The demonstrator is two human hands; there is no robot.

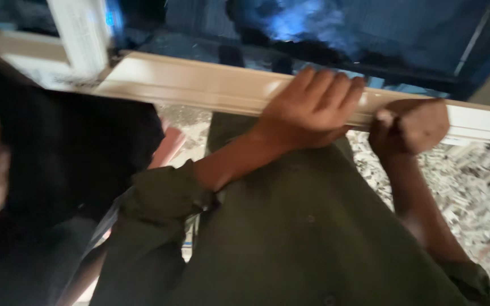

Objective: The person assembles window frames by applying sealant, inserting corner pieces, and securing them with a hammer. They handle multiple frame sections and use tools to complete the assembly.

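A long pale cream profile bar (199,85) runs across the view from upper left to right. My left hand (310,107) lies over it from above, fingers wrapped across its top face. My right hand (409,127) is closed around the bar's lower edge just to the right. Both forearms come up from the bottom in olive-green sleeves. The picture is motion-blurred.
Another person in dark clothing (58,170) fills the left side, close to the bar. A white upright frame piece (80,34) stands at upper left. Pale shavings and scraps (472,187) cover the floor at right. Dark blue sheeting (324,28) lies beyond the bar.
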